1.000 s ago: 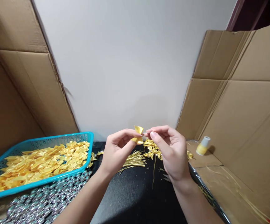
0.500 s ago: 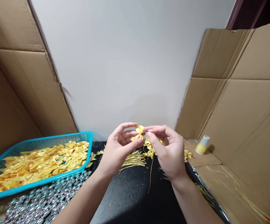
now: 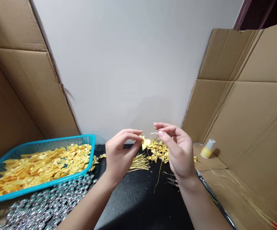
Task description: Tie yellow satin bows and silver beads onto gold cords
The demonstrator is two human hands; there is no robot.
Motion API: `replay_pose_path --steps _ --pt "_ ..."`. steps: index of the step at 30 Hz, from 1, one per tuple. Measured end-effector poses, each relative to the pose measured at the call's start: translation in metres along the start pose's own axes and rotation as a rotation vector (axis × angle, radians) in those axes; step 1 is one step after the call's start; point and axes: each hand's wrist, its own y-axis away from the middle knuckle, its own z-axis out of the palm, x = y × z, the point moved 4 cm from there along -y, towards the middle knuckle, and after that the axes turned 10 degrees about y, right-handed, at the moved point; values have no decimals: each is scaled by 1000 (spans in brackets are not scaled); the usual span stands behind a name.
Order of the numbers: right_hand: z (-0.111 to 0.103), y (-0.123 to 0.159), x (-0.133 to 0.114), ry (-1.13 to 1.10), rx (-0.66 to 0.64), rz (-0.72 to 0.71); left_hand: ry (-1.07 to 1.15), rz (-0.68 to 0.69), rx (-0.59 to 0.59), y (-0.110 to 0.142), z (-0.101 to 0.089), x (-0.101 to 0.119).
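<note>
My left hand [image 3: 121, 150] pinches a small yellow ribbon bow [image 3: 145, 142] between thumb and fingertips; part of the bow is hidden behind them. In my right hand [image 3: 175, 148], thumb and forefinger are closed on a thin, bright needle [image 3: 154, 133] that points left toward the bow. The other fingers of that hand are loosely bent. A small gap separates the needle from the bow. Behind and below the hands lie a pile of finished-looking yellow bows [image 3: 157, 150] and a bundle of gold ties [image 3: 139, 162].
On the left a blue basket [image 3: 90, 159] holds many yellow bows. Silver beads [image 3: 44, 204] spread in front of it. Scissors [image 3: 172, 181] lie partly under my right wrist. A yellow thread spool [image 3: 207, 149] stands at right, beside cardboard walls [image 3: 255, 105].
My hands have moved apart, the right one shifting right with the needle. My left hand has turned the bow, which now sticks out to the right of the fingertips.
</note>
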Motion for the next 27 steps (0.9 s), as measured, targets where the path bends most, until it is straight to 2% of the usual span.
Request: replay_pose_path --steps 2,5,10,16,19,23,27 --pt "-2 -1 0 1 14 -2 -87 128 29 1 -2 4" --pt "-2 -2 0 10 20 -1 -109 191 63 2 -4 5" --pt "-1 -2 2 33 14 14 2 78 103 3 -4 -2" --pt "5 1 1 66 -101 76 100 20 161 2 -4 -4" --pt "9 3 -1 104 -156 77 139 -33 155 2 -3 -5" --pt "16 5 4 45 -226 150 196 -105 140 3 0 -5" --pt "16 4 7 36 -202 177 233 -188 108 1 2 -4"
